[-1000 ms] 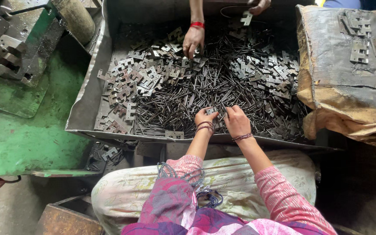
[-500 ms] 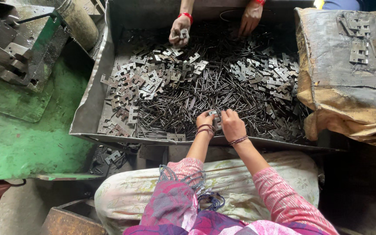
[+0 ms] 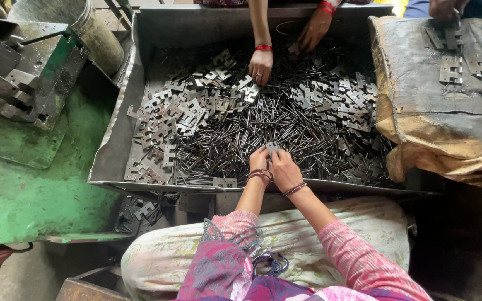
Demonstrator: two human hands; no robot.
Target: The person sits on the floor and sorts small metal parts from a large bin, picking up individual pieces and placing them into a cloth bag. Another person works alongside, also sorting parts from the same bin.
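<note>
A big metal tray [image 3: 119,120] is sitting in a grimy workshop, heaped with dark pins [image 3: 235,142] and flat notched metal plates [image 3: 168,120]. At the tray's near edge, the person's left hand [image 3: 259,161] and right hand [image 3: 285,170] are working close together, fingers pinching one small metal plate [image 3: 272,147] just above the pins; both are gripping it. At the tray's far side, a co-worker's hand [image 3: 260,67] with a red bangle is reaching down into the plates, and a second hand [image 3: 313,30] is resting among the pins beside it. Left of the tray, a green machine [image 3: 23,72] is standing on a green bench. Right of the tray, a worn sack [image 3: 436,122] is lying with a few plates on top.
</note>
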